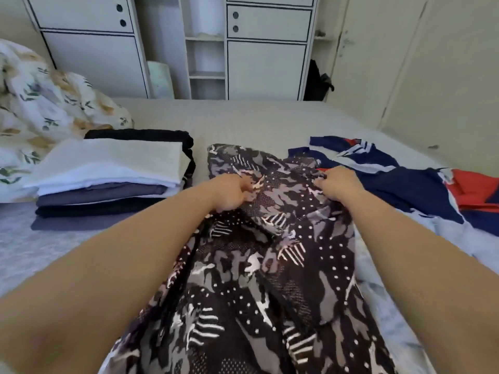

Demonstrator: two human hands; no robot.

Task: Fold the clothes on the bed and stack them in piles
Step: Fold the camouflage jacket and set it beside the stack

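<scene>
L hand (232,193) + R hand (339,186) both pinching patterned garment (270,265) | folding w/ grip | advice: be keeping edges level, smoothing below grip | folded pile (108,182) left of grip

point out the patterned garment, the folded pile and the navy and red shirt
patterned garment (270,265), head view, middle of the cloth
folded pile (113,168), head view, white top layer
navy and red shirt (405,190), head view, navy body panel
</scene>
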